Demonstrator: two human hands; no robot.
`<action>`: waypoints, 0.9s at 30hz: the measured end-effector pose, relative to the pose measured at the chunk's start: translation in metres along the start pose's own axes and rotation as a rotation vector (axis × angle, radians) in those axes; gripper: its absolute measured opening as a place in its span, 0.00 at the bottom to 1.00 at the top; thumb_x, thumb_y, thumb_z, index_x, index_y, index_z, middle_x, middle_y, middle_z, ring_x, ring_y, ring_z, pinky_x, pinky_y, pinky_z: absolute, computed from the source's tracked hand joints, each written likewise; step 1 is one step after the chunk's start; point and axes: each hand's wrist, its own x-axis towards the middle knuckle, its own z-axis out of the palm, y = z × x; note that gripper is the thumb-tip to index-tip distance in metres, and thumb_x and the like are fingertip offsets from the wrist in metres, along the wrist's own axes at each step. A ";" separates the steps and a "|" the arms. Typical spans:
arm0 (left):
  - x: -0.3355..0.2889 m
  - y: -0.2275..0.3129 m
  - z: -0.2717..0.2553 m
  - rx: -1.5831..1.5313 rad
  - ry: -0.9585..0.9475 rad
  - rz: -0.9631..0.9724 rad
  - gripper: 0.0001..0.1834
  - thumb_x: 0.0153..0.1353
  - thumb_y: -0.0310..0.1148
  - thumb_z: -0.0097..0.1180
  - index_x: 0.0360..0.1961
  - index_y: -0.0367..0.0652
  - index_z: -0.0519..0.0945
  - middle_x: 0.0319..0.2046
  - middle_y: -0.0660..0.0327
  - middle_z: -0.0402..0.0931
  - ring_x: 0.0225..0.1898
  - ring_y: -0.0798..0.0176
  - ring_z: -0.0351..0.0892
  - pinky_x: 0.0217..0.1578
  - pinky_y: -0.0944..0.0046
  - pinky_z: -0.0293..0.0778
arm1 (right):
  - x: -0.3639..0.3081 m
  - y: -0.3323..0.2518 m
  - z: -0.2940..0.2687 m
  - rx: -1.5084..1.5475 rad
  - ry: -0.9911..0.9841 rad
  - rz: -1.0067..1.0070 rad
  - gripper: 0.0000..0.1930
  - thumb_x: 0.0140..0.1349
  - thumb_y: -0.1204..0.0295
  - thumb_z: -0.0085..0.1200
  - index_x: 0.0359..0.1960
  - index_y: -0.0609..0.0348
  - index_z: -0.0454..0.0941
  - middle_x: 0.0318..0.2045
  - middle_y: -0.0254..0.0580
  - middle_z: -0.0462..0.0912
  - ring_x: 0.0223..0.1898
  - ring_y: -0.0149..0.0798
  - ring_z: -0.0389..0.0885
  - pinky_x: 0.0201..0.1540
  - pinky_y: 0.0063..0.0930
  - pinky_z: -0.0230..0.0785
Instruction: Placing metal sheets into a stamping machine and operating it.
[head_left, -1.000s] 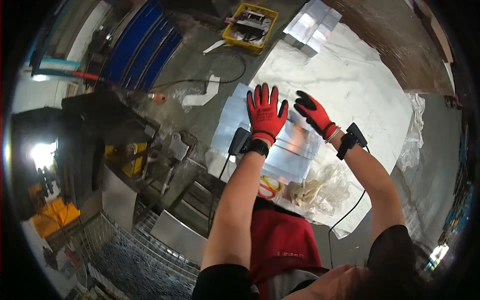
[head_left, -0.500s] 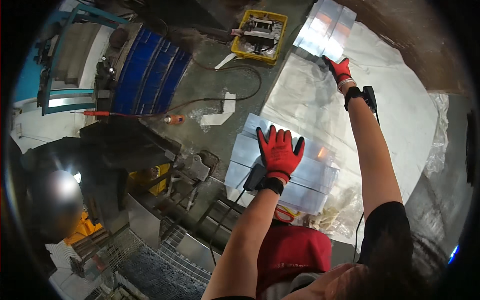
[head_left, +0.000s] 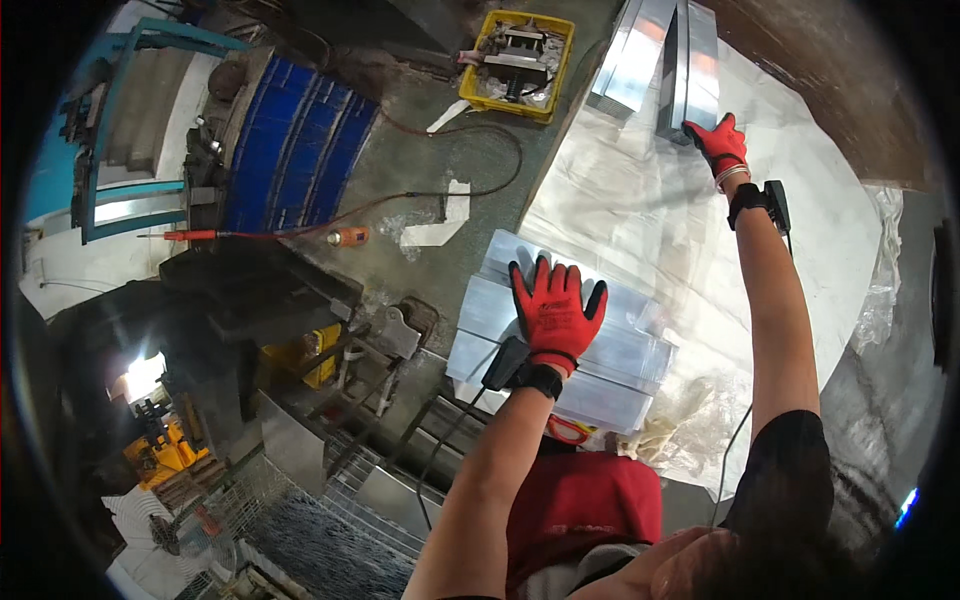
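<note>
Our left hand (head_left: 560, 315) lay spread on the near silvery panels (head_left: 622, 348), probably to steady them; our right hand (head_left: 723, 148) touched the near end of a far silvery bar (head_left: 691, 75) on the white sheet (head_left: 812, 170), though we could not tell whether its fingers pinched.

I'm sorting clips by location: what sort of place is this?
Probably a metalworking shop: silvery metal-looking pieces on a white sheet, a yellow crate holding what look like metal parts, and red gloves.
</note>
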 end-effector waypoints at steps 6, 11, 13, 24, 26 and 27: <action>0.001 0.003 -0.001 -0.003 0.007 0.022 0.25 0.55 0.52 0.53 0.43 0.43 0.79 0.45 0.57 0.77 0.57 0.50 0.67 0.63 0.35 0.39 | 0.009 -0.039 0.012 -0.137 0.116 0.012 0.64 0.35 0.32 0.60 0.69 0.56 0.43 0.54 0.61 0.69 0.56 0.55 0.71 0.54 0.48 0.65; -0.003 -0.001 -0.001 0.003 0.005 -0.016 0.25 0.55 0.52 0.52 0.44 0.43 0.79 0.45 0.56 0.77 0.56 0.49 0.67 0.64 0.36 0.39 | 0.024 -0.049 0.024 0.007 0.045 0.097 0.69 0.31 0.39 0.67 0.67 0.69 0.39 0.53 0.65 0.71 0.53 0.56 0.74 0.55 0.43 0.68; -0.003 0.000 -0.003 -0.020 -0.005 -0.012 0.25 0.55 0.52 0.52 0.45 0.43 0.78 0.44 0.55 0.77 0.57 0.49 0.67 0.64 0.36 0.38 | 0.048 -0.021 0.022 0.131 0.017 0.095 0.67 0.29 0.40 0.69 0.64 0.75 0.48 0.51 0.61 0.74 0.52 0.54 0.75 0.54 0.40 0.68; -0.013 -0.003 0.008 -0.054 0.220 0.051 0.26 0.54 0.52 0.53 0.48 0.45 0.75 0.46 0.60 0.74 0.56 0.54 0.66 0.64 0.39 0.44 | -0.071 0.104 -0.149 1.146 -0.771 -0.136 0.24 0.66 0.57 0.45 0.57 0.60 0.70 0.55 0.43 0.74 0.52 0.40 0.76 0.53 0.34 0.71; -0.017 -0.009 0.011 -0.239 0.384 0.091 0.24 0.54 0.46 0.56 0.50 0.46 0.74 0.48 0.60 0.74 0.57 0.54 0.67 0.64 0.42 0.46 | -0.122 0.136 -0.185 0.985 -0.777 -0.224 0.23 0.66 0.59 0.46 0.56 0.62 0.70 0.50 0.41 0.77 0.49 0.36 0.77 0.52 0.33 0.71; -0.019 -0.018 0.007 -0.384 0.466 0.055 0.24 0.53 0.40 0.59 0.52 0.47 0.73 0.51 0.58 0.73 0.58 0.52 0.66 0.63 0.42 0.47 | -0.172 0.116 -0.210 0.990 -0.821 -0.271 0.22 0.65 0.59 0.47 0.55 0.63 0.71 0.47 0.40 0.78 0.49 0.35 0.77 0.52 0.32 0.70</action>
